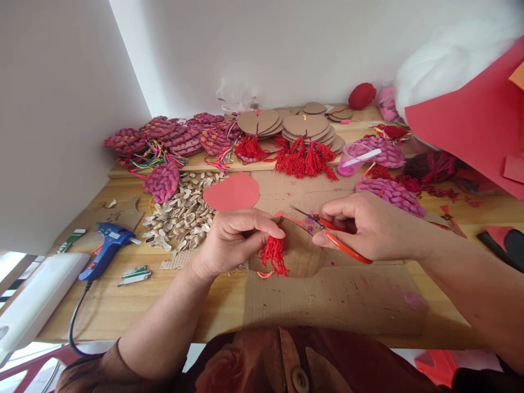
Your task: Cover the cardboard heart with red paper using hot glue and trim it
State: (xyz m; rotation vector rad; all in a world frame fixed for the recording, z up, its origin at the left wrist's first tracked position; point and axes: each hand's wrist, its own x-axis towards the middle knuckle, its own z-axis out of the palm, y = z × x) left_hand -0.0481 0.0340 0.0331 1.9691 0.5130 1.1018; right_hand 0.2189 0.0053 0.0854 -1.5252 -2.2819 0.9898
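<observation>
My left hand (233, 237) is closed on a brown cardboard shape (301, 251) with a red yarn tassel (273, 255) hanging from it, held just above the wooden table (118, 303). My right hand (366, 226) grips red-handled scissors (327, 229), whose blades point left toward the top edge of the cardboard, where a strip of red paper shows. A loose red paper cut-out (231, 192) lies flat just beyond my left hand.
A pile of pale seed shells (184, 214) sits left of centre. A blue glue gun (105, 250) lies at the left with its cord. Woven pink pieces (164, 136), cardboard discs (303, 126), red tassels (303, 158), a red sheet (475, 120) and white stuffing (446, 60) line the back.
</observation>
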